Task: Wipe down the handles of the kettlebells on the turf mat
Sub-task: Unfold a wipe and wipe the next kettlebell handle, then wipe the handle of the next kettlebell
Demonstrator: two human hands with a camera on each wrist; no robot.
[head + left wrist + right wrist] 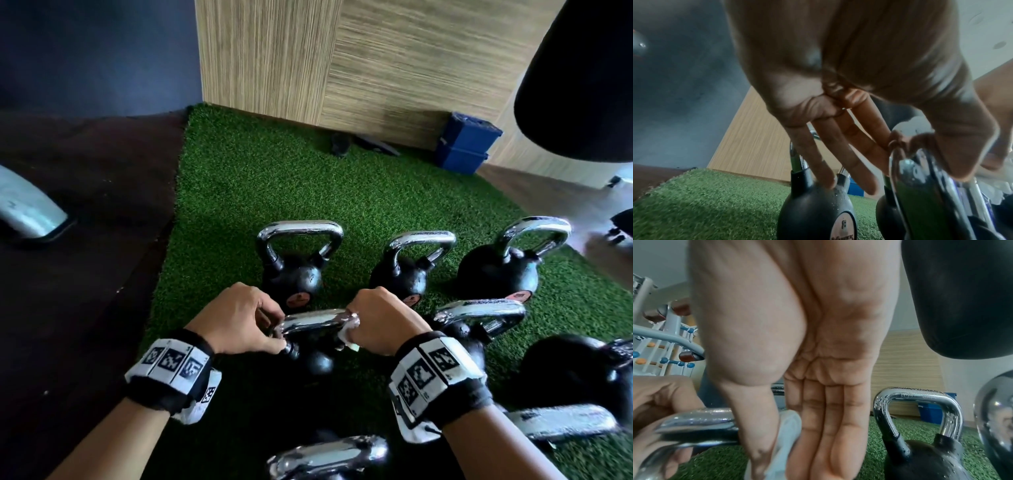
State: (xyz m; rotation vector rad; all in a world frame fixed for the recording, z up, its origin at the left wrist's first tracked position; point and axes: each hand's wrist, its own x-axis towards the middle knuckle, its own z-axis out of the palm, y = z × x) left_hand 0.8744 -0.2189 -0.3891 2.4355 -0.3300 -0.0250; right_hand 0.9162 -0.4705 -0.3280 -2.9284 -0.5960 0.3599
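Right hand [373, 320] closed around a white wipe [347, 330], thumb [756, 426] pinning the cloth against the right end of a chrome handle [310, 322], the other fingers [830, 426] lying straight and together along the far side of the wipe. Left hand [236, 320] at the opposite end of that same handle, thumb and forefinger pinching the bar where it bends down, the remaining fingers [840, 162] hanging straight and loose, holding nothing more. Handle belonging to a black kettlebell [313, 358] standing upright near the left edge of the green turf mat [274, 178], in the near part of the turf. Further out, three more kettlebells in a row behind it: one [294, 270] directly beyond the left hand, a second [407, 270] beyond the right hand, a third [503, 270] toward the right edge. Others crowded close on the right and at the near edge. Two stacked blue boxes [462, 147] by the far right corner against the wood-grain wall [376, 68]. Dark floor [85, 240] along the left edge of the turf.
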